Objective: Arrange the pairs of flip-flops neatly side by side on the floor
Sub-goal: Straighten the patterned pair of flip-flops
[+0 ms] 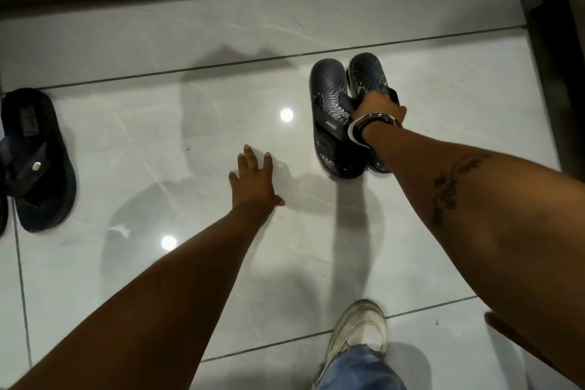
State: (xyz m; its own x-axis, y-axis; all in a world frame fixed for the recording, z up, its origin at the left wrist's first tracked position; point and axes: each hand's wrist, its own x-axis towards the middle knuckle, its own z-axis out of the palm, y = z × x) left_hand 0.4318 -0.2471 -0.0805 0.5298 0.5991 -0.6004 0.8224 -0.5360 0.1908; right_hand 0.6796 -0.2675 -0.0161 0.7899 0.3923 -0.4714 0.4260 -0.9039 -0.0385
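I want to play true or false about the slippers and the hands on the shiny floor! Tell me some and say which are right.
1. The right hand grips the straps of the grey wavy-patterned pair of slides. True.
2. The left hand holds a slipper. False: it is empty, fingers spread over the glossy white tiled floor.
3. The two grey slides lie far apart. False: they sit close side by side.
4. A black flip-flop with a small metal tag lies at the left edge. True.
5. The person's foot wears a red boot. False: it wears a worn white sneaker.
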